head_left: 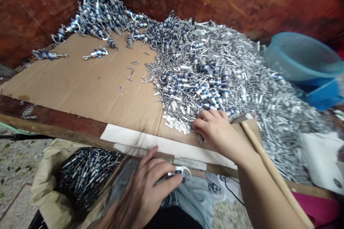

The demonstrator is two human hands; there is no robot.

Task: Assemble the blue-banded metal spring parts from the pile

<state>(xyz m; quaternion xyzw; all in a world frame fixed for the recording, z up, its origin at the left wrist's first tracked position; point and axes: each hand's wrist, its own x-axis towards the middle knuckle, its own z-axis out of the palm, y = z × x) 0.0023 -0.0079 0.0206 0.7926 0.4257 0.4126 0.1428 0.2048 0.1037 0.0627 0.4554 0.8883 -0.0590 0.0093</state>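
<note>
My left hand [150,182] is over my lap, below the table's front edge, with a small metal part with a blue band and a curved hook [181,172] held between thumb and fingers. At the lower edge of the big metal pile, my right hand [212,125] reaches down with its fingers curled among small flat metal links [177,121]; whatever its fingertips grip is hidden. Just beyond it lie several blue-banded hooked parts [204,91].
A cardboard sheet [80,78] covers the table's left side, with more banded parts [99,14] heaped behind. Blue plastic tubs [303,61] stand at the right. A sack [45,186] of dark metal parts sits below the front edge. A wooden stick [268,164] lies beside my right forearm.
</note>
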